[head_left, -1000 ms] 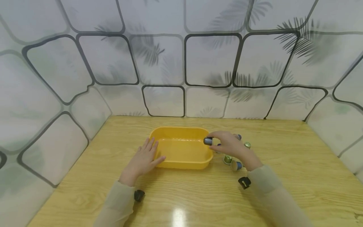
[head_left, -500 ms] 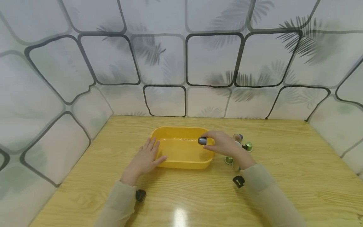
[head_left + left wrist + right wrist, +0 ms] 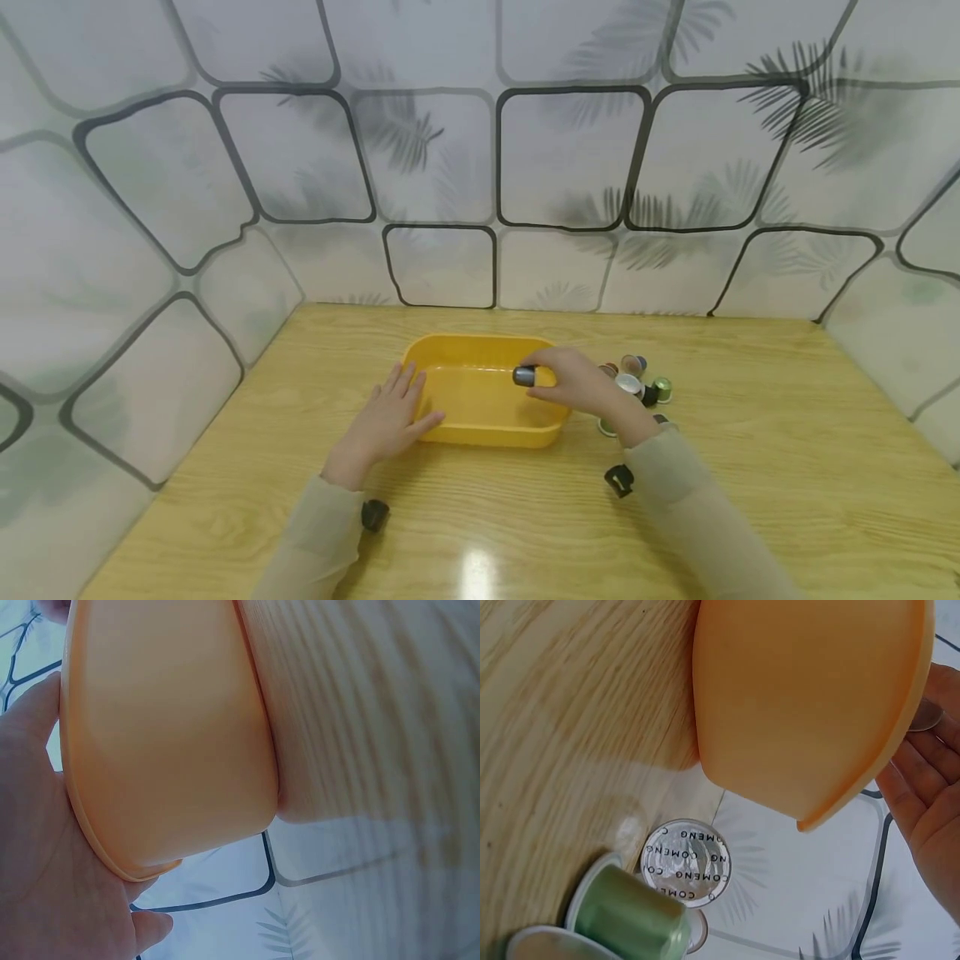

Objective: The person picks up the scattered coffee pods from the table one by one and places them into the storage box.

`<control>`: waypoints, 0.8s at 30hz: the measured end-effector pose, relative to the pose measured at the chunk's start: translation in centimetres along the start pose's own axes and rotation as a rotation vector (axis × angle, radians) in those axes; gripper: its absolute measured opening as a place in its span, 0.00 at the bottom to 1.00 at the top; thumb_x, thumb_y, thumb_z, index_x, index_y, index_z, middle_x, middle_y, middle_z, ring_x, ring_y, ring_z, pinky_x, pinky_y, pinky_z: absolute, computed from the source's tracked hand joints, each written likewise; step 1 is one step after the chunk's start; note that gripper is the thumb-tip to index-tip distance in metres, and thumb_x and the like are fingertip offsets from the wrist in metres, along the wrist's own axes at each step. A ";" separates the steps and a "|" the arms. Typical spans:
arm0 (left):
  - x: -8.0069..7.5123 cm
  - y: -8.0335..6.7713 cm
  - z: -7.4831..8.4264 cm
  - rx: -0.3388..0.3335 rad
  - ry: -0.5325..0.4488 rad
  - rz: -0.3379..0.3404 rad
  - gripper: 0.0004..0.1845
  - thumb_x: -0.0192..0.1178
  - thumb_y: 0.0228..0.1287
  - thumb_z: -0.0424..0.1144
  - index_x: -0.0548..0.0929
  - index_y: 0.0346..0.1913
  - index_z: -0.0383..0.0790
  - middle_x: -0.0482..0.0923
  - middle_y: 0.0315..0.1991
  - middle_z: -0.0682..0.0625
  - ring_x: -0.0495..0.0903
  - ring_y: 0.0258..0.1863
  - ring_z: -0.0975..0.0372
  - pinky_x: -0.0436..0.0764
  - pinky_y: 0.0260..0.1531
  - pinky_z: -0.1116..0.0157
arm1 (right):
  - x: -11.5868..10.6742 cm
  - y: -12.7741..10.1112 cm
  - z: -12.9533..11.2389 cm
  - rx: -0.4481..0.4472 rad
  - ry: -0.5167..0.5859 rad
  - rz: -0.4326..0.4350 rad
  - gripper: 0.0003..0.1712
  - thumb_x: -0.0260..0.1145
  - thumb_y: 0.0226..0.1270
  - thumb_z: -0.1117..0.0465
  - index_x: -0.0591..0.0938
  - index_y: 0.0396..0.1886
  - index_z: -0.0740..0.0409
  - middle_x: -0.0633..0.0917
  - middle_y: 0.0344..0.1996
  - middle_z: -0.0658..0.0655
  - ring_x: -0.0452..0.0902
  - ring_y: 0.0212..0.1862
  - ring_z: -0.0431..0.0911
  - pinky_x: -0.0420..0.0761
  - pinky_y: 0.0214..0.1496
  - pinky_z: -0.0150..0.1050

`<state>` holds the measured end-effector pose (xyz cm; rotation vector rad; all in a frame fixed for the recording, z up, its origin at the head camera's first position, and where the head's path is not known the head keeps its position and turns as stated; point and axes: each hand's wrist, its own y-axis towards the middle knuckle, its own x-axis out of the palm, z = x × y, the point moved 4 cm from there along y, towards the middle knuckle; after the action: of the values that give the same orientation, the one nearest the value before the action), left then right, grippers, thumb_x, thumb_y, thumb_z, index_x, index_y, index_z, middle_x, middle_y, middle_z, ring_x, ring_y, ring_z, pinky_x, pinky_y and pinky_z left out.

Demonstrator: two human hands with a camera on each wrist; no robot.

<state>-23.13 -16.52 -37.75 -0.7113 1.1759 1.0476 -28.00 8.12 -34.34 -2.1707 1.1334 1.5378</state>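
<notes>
One yellow tub (image 3: pixel 480 400) sits mid-worktop (image 3: pixel 750 467); the left hand (image 3: pixel 386 421) lies flat-fingered against its left wall, steadying it. The right hand (image 3: pixel 581 385) pinches a grey capsule (image 3: pixel 524 376) in its grip above the tub's right half, so the drop-in step looks underway. Letting go calls for loosening that pinch over the tub floor. More capsules (image 3: pixel 633 385) cluster just right of the tub
</notes>
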 end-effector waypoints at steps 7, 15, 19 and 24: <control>0.0 0.1 0.0 -0.005 0.000 -0.004 0.43 0.38 0.62 0.64 0.50 0.66 0.30 0.40 0.67 0.36 0.37 0.66 0.46 0.47 0.57 0.42 | 0.6 0.7 -0.4 -0.009 -0.032 -0.015 0.21 0.67 0.53 0.60 0.77 0.47 0.62 0.80 0.43 0.56 0.75 0.45 0.49 0.74 0.45 0.42; 0.1 0.1 -0.1 -0.004 0.001 -0.007 0.43 0.38 0.62 0.64 0.50 0.66 0.30 0.39 0.67 0.37 0.37 0.66 0.46 0.47 0.57 0.43 | 1.4 1.7 -1.4 -0.038 -0.059 -0.054 0.21 0.67 0.54 0.60 0.77 0.48 0.63 0.80 0.44 0.57 0.74 0.46 0.49 0.73 0.48 0.42; 0.1 0.1 -0.1 -0.004 0.001 -0.010 0.43 0.38 0.62 0.64 0.50 0.66 0.30 0.39 0.68 0.37 0.37 0.66 0.46 0.47 0.57 0.43 | 2.0 2.2 -1.9 -0.048 -0.072 -0.071 0.21 0.67 0.54 0.60 0.78 0.47 0.62 0.80 0.44 0.57 0.74 0.47 0.49 0.73 0.49 0.41; -0.1 0.1 0.0 -0.011 -0.002 -0.011 0.43 0.39 0.62 0.63 0.51 0.66 0.30 0.39 0.68 0.37 0.37 0.66 0.46 0.47 0.57 0.43 | 2.7 2.8 -2.6 -0.054 -0.079 -0.097 0.21 0.67 0.53 0.60 0.78 0.47 0.63 0.79 0.44 0.58 0.74 0.47 0.50 0.72 0.49 0.42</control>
<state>-23.19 -16.50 -37.69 -0.7246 1.1641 1.0461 -27.87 3.49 -35.08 -2.1443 0.9590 1.6138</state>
